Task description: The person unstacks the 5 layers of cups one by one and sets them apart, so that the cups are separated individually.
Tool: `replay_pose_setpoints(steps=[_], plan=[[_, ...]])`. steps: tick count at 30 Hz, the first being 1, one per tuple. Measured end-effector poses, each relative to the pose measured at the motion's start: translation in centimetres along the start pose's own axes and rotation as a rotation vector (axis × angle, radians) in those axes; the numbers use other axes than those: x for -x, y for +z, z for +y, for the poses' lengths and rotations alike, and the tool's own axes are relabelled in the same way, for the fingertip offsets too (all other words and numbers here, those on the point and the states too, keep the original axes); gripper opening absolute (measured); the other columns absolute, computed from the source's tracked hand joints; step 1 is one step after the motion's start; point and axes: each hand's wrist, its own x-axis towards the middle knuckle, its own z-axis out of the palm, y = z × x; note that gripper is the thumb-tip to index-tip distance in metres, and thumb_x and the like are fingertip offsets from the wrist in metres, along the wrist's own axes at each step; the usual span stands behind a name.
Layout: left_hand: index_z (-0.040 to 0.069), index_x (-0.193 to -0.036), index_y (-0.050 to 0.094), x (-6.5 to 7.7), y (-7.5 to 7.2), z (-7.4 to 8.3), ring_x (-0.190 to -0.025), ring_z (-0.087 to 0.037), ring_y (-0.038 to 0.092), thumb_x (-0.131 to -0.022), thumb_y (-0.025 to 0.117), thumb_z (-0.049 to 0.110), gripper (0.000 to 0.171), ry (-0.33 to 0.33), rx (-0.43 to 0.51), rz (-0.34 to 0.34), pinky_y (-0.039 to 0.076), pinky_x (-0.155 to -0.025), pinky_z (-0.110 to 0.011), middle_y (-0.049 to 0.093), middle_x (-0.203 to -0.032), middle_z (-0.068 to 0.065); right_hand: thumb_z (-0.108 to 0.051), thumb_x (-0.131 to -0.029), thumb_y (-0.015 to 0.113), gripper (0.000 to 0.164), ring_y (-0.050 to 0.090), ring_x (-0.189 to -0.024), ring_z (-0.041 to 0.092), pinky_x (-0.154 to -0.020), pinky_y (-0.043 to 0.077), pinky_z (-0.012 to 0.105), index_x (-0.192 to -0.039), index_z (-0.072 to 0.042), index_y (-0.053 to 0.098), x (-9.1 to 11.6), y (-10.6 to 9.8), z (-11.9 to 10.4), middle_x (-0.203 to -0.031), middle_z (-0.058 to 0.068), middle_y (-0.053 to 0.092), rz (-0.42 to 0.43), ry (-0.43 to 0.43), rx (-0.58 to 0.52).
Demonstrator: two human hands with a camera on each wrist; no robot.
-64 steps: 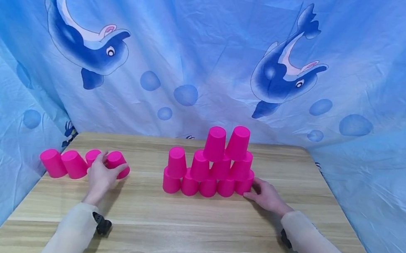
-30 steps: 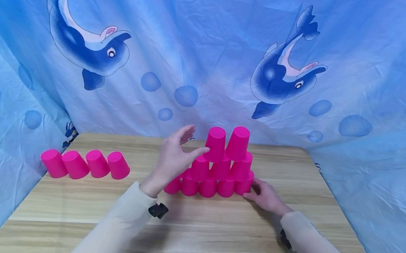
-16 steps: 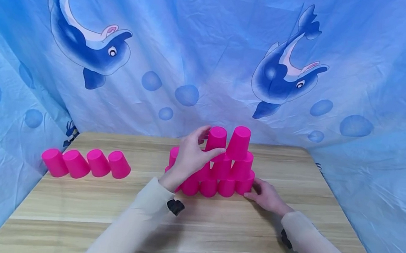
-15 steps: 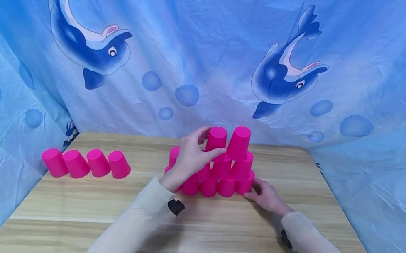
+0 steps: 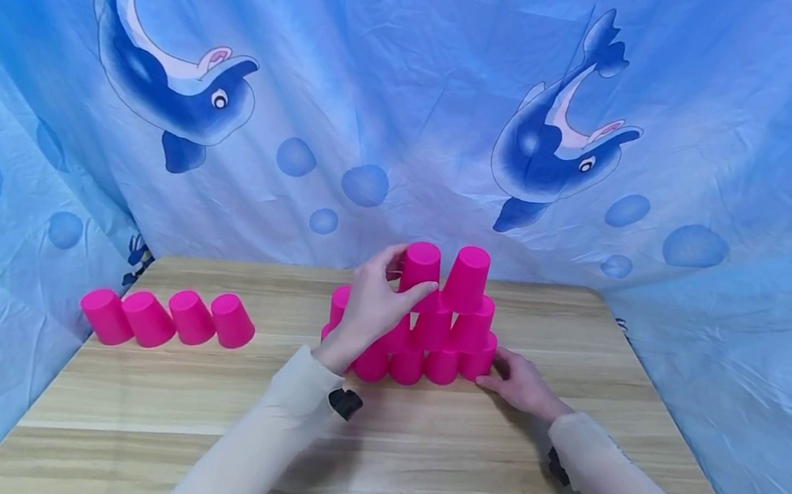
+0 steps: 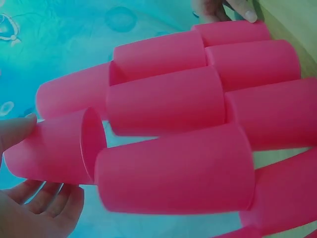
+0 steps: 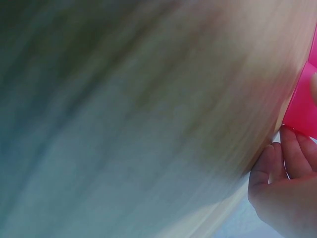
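My left hand (image 5: 375, 302) grips an upside-down pink cup (image 5: 421, 264) at the left of the stack's third level, thumb in front and fingers behind. In the left wrist view this held cup (image 6: 54, 148) sits slightly tilted, part of its open rim showing at the cup below (image 6: 173, 171). Beside it in the head view stands the other third-level cup (image 5: 467, 280). My right hand (image 5: 523, 384) holds the bottom row's right-end cup (image 5: 476, 360) between thumb and fingers. Cups at the stack's left are partly hidden behind my left hand.
Several upside-down pink cups stand in a slanting row on the left, among them the rightmost one (image 5: 233, 322). The wooden table (image 5: 430, 463) carries everything. Blue curtains (image 5: 412, 102) with dolphins hang behind and at both sides. Black cameras (image 5: 345, 404) sit on the wrists.
My left hand has come from the row of cups at left to the stack and taken hold of the third-level left cup, which has just risen slightly. My right hand has stayed put.
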Motion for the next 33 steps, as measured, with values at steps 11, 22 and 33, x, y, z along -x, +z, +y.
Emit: replay_pose_setpoints(steps=[11, 22, 33], plan=[[0.008, -0.126, 0.056, 0.0, -3.7, 0.7, -0.094, -0.016, 0.061, -0.078, 0.081, 0.022, 0.055, 0.034, 0.063, 0.113, 0.053, -0.08, -0.035, 0.063, -0.107, 0.001, -0.022, -0.083, 0.076, 0.068, 0.045, -0.126, 0.036, -0.099, 0.04, 0.048, -0.141, -0.003, 0.044, 0.1, -0.1, -0.1, -0.137, 0.016, 0.049, -0.005, 0.002, -0.011], [0.002, -0.126, 0.057, 0.8, -7.5, 0.2, -0.097, -0.028, 0.061, -0.079, 0.079, 0.012, 0.053, -0.026, 0.037, 0.195, 0.052, -0.084, -0.044, 0.063, -0.108, -0.012, -0.022, -0.083, 0.076, 0.069, 0.044, -0.126, 0.036, -0.099, 0.039, 0.049, -0.141, -0.004, 0.044, 0.0, 0.0, -0.2, -0.138, 0.016, 0.049, -0.006, 0.016, -0.004], [0.005, -0.127, 0.057, 1.9, -10.4, -2.9, -0.097, -0.026, 0.06, -0.081, 0.077, 0.018, 0.051, -0.092, -0.031, 0.291, 0.052, -0.084, -0.043, 0.063, -0.109, -0.01, -0.023, -0.083, 0.076, 0.07, 0.043, -0.127, 0.037, -0.099, 0.039, 0.049, -0.142, -0.003, 0.043, 0.0, 0.0, -0.2, -0.139, 0.018, 0.047, -0.012, 0.033, 0.015]])
